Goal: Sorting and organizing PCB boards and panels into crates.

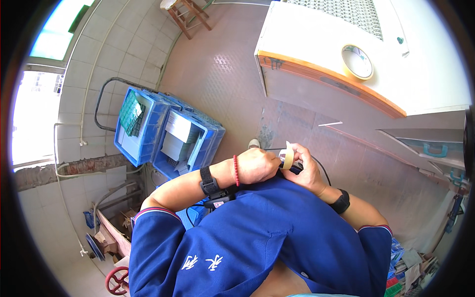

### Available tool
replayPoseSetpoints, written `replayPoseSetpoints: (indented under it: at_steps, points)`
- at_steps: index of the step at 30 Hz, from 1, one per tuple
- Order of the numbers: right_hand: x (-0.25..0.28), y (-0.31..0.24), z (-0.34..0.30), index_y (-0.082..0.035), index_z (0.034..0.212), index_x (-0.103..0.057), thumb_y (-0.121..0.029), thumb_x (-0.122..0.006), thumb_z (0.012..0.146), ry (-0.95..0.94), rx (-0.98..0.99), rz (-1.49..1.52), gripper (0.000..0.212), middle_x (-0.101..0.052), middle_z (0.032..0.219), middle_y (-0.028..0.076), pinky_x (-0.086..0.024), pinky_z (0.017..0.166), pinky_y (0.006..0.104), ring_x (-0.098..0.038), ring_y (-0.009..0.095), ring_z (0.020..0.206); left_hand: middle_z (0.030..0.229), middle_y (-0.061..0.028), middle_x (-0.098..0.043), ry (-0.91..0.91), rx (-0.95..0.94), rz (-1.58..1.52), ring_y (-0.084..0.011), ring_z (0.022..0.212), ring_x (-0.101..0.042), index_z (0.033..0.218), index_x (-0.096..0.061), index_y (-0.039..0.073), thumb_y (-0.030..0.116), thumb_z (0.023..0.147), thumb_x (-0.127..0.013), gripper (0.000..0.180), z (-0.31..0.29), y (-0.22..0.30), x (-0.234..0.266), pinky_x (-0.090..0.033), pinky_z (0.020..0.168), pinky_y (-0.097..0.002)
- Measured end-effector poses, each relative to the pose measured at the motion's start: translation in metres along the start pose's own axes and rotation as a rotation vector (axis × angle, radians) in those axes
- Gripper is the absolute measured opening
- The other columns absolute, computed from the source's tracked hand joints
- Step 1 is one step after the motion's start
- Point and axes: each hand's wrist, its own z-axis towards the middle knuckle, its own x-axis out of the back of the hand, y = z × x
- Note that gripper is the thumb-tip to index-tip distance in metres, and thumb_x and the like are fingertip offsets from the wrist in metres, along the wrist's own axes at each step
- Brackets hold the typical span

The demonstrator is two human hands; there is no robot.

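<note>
Both my hands meet in front of my blue shirt. My left hand (258,166) is closed, its fingertips pressed against a small dark object (292,168); what exactly they pinch is hidden. Around that object bends a pale yellow strip of tape (288,157), one end standing up. My right hand (309,173) grips the dark object from the other side, thumb and fingers around it. A thin black cable (324,171) curves beside my right hand. I cannot tell the object's kind. Black straps sit on both wrists, and red beads circle the left one.
A white worktop (307,34) with a wooden edge stands ahead right, bearing a tape roll (361,77) and grey mesh (341,12). Blue crates (166,123) with sheets stand left beside a dark handle (101,94). A wooden stool (183,15) stands farther off; a red handwheel (118,279) is near left.
</note>
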Motion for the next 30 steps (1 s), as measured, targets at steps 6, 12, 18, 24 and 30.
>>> replayPoseSetpoints:
  at_steps: [6, 12, 18, 24, 30]
  points:
    - [-0.006, 0.002, 0.0, -0.006, 0.124, -0.036, -0.003, -0.069, 0.068, 0.036, 0.007, -0.08, 0.066, -0.055, 0.079, 0.007, -0.047, 0.068, 0.0294, -0.056, 0.016, 0.072, 0.064, -0.0113, -0.05, -0.006, -0.018, -0.019, -0.0284, 0.055, -0.057, 0.072, -0.05, 0.003, 0.01, 0.074, -0.059, 0.012, 0.0, 0.0, 0.0, -0.049, 0.052, -0.0375]
    - [-0.011, 0.002, 0.0, -0.005, 0.126, -0.03, -0.003, -0.068, 0.071, -0.012, -0.17, 0.13, 0.067, -0.055, 0.077, 0.006, -0.047, 0.065, 0.0269, -0.055, 0.012, 0.067, 0.064, -0.0108, -0.05, -0.015, -0.011, 0.003, -0.028, 0.054, -0.056, 0.072, -0.049, 0.003, 0.011, 0.074, -0.059, 0.013, -0.004, 0.001, -0.002, -0.048, 0.051, -0.0369]
    - [-0.002, 0.006, 0.008, -0.002, 0.123, -0.035, -0.002, -0.068, 0.071, -0.216, -0.384, 0.258, 0.061, -0.056, 0.077, 0.003, -0.045, 0.062, 0.0231, -0.052, 0.007, 0.067, 0.063, -0.0095, -0.049, 0.012, -0.04, 0.07, -0.0255, 0.052, -0.055, 0.073, -0.05, 0.004, 0.01, 0.074, -0.059, 0.011, -0.01, 0.005, -0.002, -0.047, 0.048, -0.0361]
    - [0.005, 0.001, 0.015, 0.0, 0.11, -0.048, 0.0, -0.069, 0.069, -0.301, -0.495, 0.409, 0.046, -0.057, 0.076, 0.001, -0.044, 0.062, 0.0203, -0.052, 0.005, 0.067, 0.06, -0.0072, -0.049, -0.032, -0.032, 0.07, -0.0237, 0.051, -0.055, 0.093, -0.054, 0.003, 0.009, 0.074, -0.058, 0.02, -0.005, 0.017, 0.014, -0.047, 0.047, -0.0352]
    - [0.013, 0.006, 0.021, -0.002, 0.097, -0.06, -0.006, -0.072, 0.068, -0.417, -0.529, 0.356, 0.031, -0.06, 0.081, 0.001, -0.047, 0.068, 0.0215, -0.055, 0.006, 0.07, 0.062, -0.0068, -0.05, 0.025, -0.098, 0.024, -0.0231, 0.053, -0.055, 0.097, -0.054, 0.004, 0.009, 0.073, -0.058, 0.025, -0.003, 0.015, 0.013, -0.047, 0.047, -0.0356]
